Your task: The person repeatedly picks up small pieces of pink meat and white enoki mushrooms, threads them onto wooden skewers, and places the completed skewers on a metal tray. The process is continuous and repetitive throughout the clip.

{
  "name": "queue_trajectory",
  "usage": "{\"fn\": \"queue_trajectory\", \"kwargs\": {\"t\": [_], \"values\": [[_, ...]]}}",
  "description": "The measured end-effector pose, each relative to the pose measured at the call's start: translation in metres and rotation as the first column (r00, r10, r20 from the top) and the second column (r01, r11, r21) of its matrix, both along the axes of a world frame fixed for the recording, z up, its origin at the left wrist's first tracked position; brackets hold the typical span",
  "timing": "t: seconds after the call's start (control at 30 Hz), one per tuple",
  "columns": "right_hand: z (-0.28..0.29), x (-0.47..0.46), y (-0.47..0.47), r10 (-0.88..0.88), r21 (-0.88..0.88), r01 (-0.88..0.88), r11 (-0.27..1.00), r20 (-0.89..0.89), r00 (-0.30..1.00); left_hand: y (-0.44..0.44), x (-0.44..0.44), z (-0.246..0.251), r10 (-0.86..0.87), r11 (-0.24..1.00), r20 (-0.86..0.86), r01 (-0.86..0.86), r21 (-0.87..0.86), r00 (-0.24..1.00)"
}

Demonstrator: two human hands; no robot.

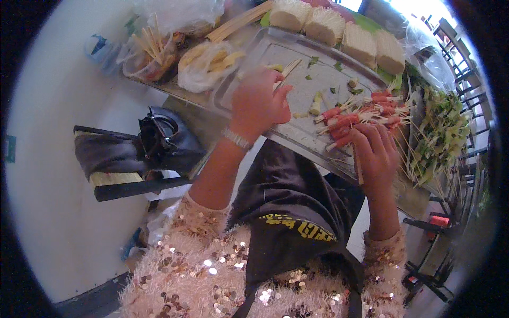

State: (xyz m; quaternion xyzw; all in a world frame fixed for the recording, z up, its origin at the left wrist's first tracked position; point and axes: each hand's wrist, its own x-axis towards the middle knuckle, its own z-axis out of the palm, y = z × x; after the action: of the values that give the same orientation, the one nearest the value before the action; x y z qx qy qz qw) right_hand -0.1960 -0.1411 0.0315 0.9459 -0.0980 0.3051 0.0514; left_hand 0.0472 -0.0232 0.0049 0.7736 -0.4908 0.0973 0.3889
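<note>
My left hand is over the near left part of a metal tray, its fingers closed on a bundle of thin wooden skewers that points away from me. My right hand is at the tray's right side, fingers bent down against a pile of meat-wrapped enoki mushroom rolls. A thin wooden stick sticks out below its thumb; whether it is gripped is hard to tell. Cut stem pieces and leaf scraps lie scattered between the hands.
Blocks of enoki mushrooms line the tray's far side. Leafy greens lie at right. Left of the tray are a plastic bag of yellowish strips and a bag with sticks. A chair with a black bag stands at left.
</note>
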Motion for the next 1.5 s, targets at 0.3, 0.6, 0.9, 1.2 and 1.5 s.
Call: {"fn": "queue_trajectory", "kwargs": {"t": [0.3, 0.6, 0.9, 1.2, 1.5], "values": [[0.002, -0.003, 0.005, -0.045, 0.13, 0.042, 0.991, 0.022, 0.999, -0.024, 0.027, -0.005, 0.038, 0.908, 0.236, -0.132, 0.397, 0.971], [0.023, 0.002, 0.0, -0.041, 0.332, -0.02, 0.943, 0.174, 0.984, -0.027, 0.041, 0.021, -0.035, 0.994, -0.308, 0.064, 0.084, 0.951], [0.034, 0.05, -0.008, 0.064, 0.908, -0.108, 0.406, 0.09, 0.994, -0.024, -0.005, 0.038, -0.425, 0.901, -0.713, 0.18, -0.395, 0.558], [0.032, 0.061, 0.001, 0.004, 0.92, -0.121, 0.373, 0.129, 0.992, -0.021, -0.048, 0.033, -0.488, 0.864, -0.77, 0.105, -0.492, 0.411], [0.041, 0.043, -0.017, 0.192, -0.209, -0.152, 0.966, 0.184, 0.964, -0.005, -0.035, 0.032, -0.446, 0.872, -0.893, 0.247, -0.422, 0.051]]}}
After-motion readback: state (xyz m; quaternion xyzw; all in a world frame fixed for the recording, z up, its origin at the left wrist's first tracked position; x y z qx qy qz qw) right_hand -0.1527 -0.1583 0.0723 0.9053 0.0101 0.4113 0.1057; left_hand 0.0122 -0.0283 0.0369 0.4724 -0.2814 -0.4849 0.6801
